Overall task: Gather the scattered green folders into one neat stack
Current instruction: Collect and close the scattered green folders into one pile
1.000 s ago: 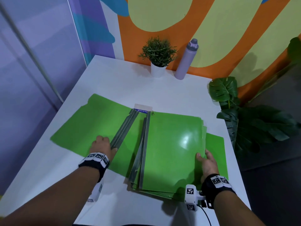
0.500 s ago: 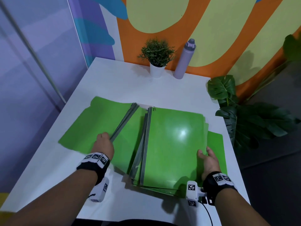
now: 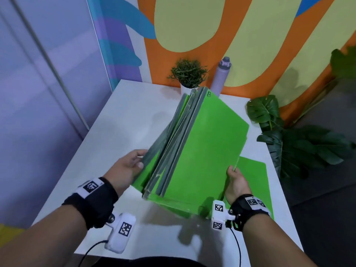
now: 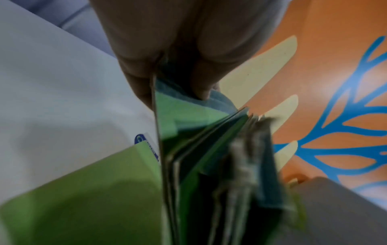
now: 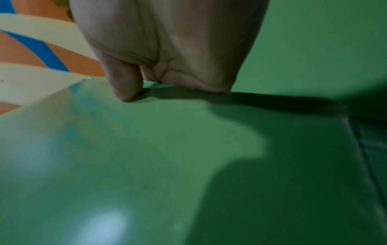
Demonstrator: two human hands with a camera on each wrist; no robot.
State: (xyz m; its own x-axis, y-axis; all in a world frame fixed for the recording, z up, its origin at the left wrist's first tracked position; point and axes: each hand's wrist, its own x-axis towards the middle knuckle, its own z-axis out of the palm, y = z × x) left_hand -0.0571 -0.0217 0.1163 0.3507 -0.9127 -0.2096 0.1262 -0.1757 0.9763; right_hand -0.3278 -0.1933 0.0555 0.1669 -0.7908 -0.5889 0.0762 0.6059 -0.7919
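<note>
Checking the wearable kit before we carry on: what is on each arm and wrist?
Both forearms are bare, no sleeves. The left hand and right hand are bare too. Each wrist has a black band with black-and-white square code tags, plus a white camera block hanging beneath, also tagged, with a thin black cable.

This looks like a decorated office or studio corner set up for desk work rather than a home or workshop. A plain white bench point(image 3: 123, 120) stands against a wall mural point(image 3: 240, 35) painted in bold orange, pale yellow and blue shapes, with a lilac panelled wall point(image 3: 38, 74) to the left. A small potted plant point(image 3: 187, 74) and a lilac water bottle point(image 3: 221, 76) sit at the bench's far edge, large-leaved greenery point(image 3: 300, 143) stands beside it, and green folders point(image 3: 202, 147) supply the paperwork.
</note>
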